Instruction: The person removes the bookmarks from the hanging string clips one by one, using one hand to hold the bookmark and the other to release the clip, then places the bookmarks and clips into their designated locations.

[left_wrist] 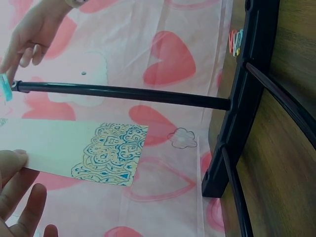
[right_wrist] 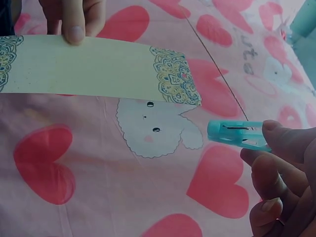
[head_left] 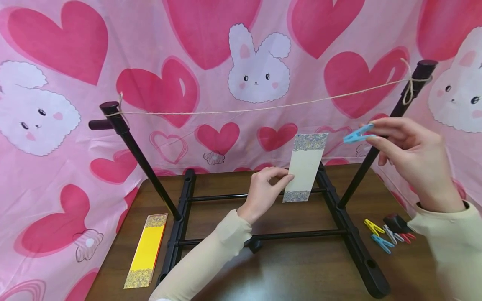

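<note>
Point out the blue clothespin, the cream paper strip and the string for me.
blue clothespin (head_left: 357,134), head view, middle of its body, pinched by the right hand.
cream paper strip (head_left: 306,167), head view, plain centre, held by the left hand.
string (head_left: 263,108), head view, mid-span between the posts.

A pink cloth backdrop (head_left: 211,37) printed with large red-pink hearts and white cartoon rabbits hangs behind and to both sides of the scene, draping down to the tabletop. In front of it stands a dark brown wooden table (head_left: 301,276) with a visible grain and a soft sheen where light falls near its front edge. The lighting is even and bright, casting only faint shadows on the wood.
</note>
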Tool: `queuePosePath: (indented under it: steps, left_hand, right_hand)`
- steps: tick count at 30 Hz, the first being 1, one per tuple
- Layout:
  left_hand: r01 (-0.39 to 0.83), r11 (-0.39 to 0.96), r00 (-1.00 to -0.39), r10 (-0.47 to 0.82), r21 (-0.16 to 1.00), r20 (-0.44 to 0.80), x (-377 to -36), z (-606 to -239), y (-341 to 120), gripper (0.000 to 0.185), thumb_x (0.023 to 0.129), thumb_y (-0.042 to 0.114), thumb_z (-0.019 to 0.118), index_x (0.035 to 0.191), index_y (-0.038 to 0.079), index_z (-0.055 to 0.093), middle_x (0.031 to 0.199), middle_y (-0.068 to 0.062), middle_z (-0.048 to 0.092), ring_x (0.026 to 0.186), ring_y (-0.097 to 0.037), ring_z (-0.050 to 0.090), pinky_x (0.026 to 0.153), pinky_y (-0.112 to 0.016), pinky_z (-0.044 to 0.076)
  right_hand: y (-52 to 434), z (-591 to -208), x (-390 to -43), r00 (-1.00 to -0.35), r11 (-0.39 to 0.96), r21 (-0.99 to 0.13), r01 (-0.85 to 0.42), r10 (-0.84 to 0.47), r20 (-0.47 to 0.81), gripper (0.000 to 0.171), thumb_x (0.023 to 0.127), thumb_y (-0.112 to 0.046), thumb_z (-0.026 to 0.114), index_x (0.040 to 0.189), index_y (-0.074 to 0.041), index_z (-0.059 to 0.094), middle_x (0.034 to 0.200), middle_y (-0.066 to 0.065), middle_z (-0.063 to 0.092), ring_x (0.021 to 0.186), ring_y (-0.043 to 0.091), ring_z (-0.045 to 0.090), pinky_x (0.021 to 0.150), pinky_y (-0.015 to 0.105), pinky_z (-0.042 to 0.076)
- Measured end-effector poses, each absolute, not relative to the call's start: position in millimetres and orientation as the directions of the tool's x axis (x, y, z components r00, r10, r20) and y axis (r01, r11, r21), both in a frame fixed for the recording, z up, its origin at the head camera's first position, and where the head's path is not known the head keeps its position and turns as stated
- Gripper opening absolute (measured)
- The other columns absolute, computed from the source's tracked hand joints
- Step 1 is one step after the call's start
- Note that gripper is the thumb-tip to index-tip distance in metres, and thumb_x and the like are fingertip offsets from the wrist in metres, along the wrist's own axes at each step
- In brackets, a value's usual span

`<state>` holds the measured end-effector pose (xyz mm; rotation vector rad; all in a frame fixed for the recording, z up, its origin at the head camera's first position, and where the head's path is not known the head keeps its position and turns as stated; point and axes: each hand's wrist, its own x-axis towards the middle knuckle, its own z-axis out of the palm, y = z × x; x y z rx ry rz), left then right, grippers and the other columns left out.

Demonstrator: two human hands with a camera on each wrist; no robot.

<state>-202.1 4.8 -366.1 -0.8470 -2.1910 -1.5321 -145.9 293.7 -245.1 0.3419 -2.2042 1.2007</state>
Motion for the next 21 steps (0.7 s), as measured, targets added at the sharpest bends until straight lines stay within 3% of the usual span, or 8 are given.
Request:
queuePosePath:
  steps: [8, 21]
  left_hand:
    - [0.624, 0.248, -0.779, 0.272, 0.741, 0.565, -195.8, -368.4, -1.9, 0.014, 0.093, 0.017, 0.080, 0.104, 0.009, 0.081, 0.093, 0.000, 0.078, 0.085, -0.009, 0.063, 0.075, -0.027, 0.053]
    - [0.602, 0.250, -0.797, 0.240, 0.758, 0.554, -188.4, -378.6, -12.7, 0.016, 0.093, 0.017, 0.081, 0.105, 0.008, 0.081, 0.097, -0.002, 0.079, 0.090, -0.012, 0.067, 0.082, -0.027, 0.056]
  right_hand:
    - [296.6, -250.0, -143.9, -0.794, 0.553, -0.680, -0.481, 0.053, 0.605, 0.040, 0.093, 0.003, 0.074, 0.132, -0.005, 0.069, 0.109, -0.011, 0.077, 0.056, 0.011, 0.057, 0.050, 0.025, 0.039]
    - [303.3, -262.5, -140.7, -0.813, 0.556, -0.698, -0.451, 0.066, 0.579, 0.038, 0.095, 0.001, 0.074, 0.132, -0.006, 0.069, 0.107, -0.014, 0.077, 0.055, 0.010, 0.057, 0.052, 0.021, 0.043]
